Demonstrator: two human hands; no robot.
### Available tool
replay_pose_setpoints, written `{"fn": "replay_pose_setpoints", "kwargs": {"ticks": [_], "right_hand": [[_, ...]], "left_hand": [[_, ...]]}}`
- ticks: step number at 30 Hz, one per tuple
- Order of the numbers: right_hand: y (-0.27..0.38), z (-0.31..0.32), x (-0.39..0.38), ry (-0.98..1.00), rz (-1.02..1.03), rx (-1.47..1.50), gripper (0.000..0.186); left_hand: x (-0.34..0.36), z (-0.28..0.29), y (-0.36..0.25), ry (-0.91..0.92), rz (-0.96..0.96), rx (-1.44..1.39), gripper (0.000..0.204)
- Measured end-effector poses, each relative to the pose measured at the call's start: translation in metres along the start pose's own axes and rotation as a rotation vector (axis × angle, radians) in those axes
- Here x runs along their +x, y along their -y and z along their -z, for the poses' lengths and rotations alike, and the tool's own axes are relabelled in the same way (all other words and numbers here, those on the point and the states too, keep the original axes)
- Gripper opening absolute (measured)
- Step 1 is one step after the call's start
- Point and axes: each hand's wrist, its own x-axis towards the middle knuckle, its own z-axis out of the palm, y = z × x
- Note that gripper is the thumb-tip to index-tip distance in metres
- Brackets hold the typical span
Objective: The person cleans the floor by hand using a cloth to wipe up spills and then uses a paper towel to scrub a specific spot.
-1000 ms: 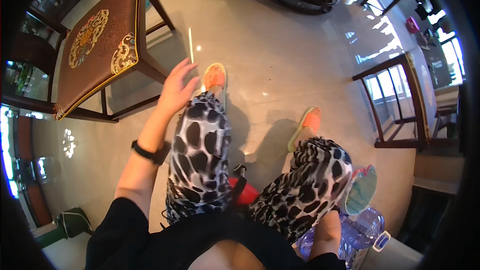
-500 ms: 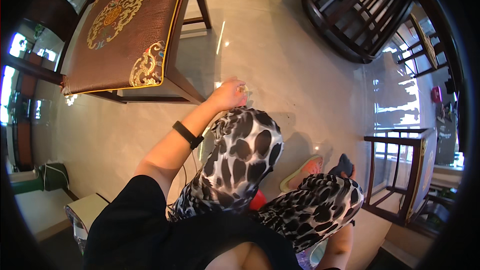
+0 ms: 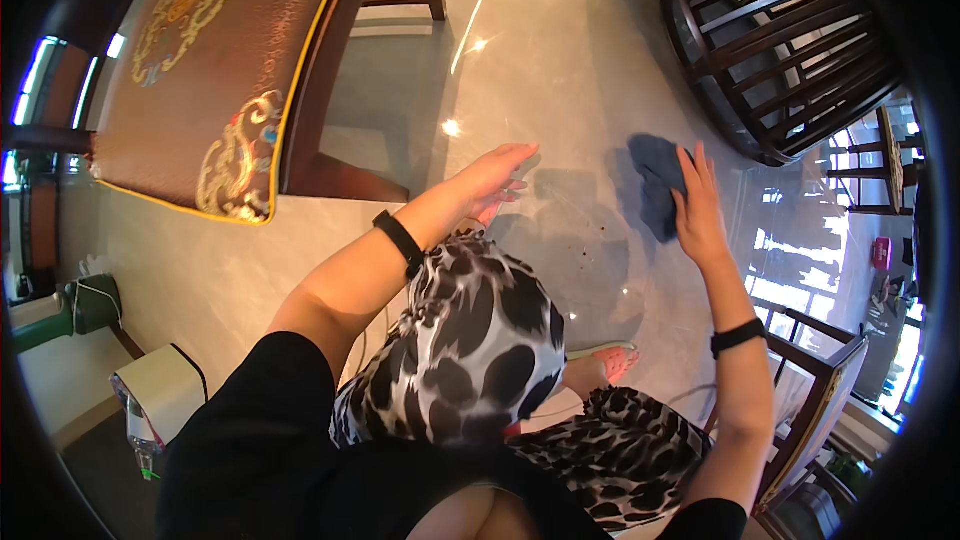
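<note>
Hands well apart; cloth [image 3: 657,185] at the right one.
Left hand [image 3: 495,180] appears empty, fingers loosely spread; right hand [image 3: 703,215] meets the cloth, grip indeterminable. Judged step: positioning cloth over floor [image 3: 540,40], right of dark specks [image 3: 586,253]; next move calls for control.

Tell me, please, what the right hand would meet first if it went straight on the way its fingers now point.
Probably the dark slatted wooden piece, at its near rim, ahead of the right hand. The grey-blue cloth is at its left side. Depth is unclear from this one view.
</note>
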Motion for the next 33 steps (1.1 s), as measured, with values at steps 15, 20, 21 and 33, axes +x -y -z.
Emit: {"fn": "replay_pose_setpoints", "kwargs": {"ticks": [15,20,21,33], "right_hand": [[0.001,0.002,0.090,-0.211,-0.162,0.687,0.033],[0.017,-0.021,0.097,-0.274,-0.099,0.657,0.041],[0.026,-0.029,0.099,-0.276,-0.008,0.528,0.044],[0.142,-0.145,0.048,-0.054,0.166,0.838,0.047]], "left_hand": [[0.056,0.020,0.018,-0.129,-0.050,0.099,0.051],[0.065,0.031,0.010,-0.228,-0.241,0.109,0.063],[0.064,0.034,0.005,-0.241,-0.285,0.057,0.069],[0.041,0.058,-0.044,-0.083,-0.691,-0.519,0.059]]}}
